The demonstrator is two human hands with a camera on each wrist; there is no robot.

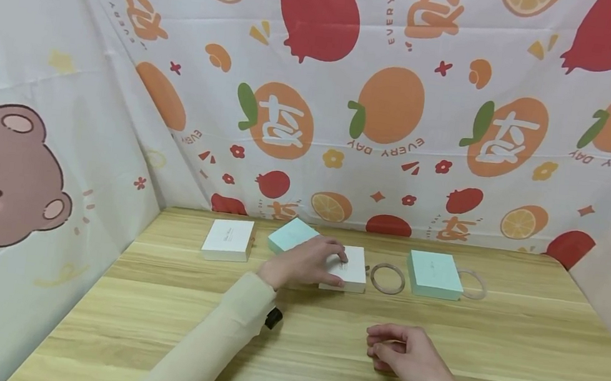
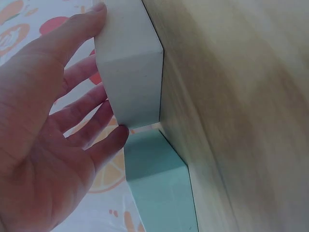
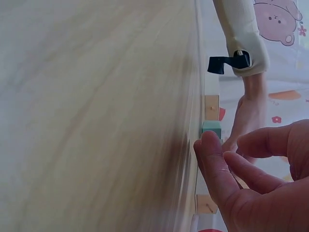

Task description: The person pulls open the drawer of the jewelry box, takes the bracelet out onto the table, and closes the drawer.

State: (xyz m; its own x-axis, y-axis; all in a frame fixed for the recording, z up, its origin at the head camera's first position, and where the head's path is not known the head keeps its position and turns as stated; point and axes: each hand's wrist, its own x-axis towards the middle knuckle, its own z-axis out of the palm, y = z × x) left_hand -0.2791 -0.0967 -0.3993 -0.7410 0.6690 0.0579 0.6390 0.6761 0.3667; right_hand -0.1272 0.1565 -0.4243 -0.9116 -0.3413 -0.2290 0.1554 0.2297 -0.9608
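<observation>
Your right hand [image 1: 408,356] is nearest, loosely curled and holding nothing, in front and to the right of the white box [image 1: 355,264] on the table [image 1: 320,356]. Your left hand [image 1: 305,262] spreads over that box, touching it; whether it grips, the views can't tell you. If you push rightward, the box could shove the ring [image 1: 386,291] just beside its right side; a backward slip might knock the mint box [image 1: 289,234] behind its left corner
</observation>
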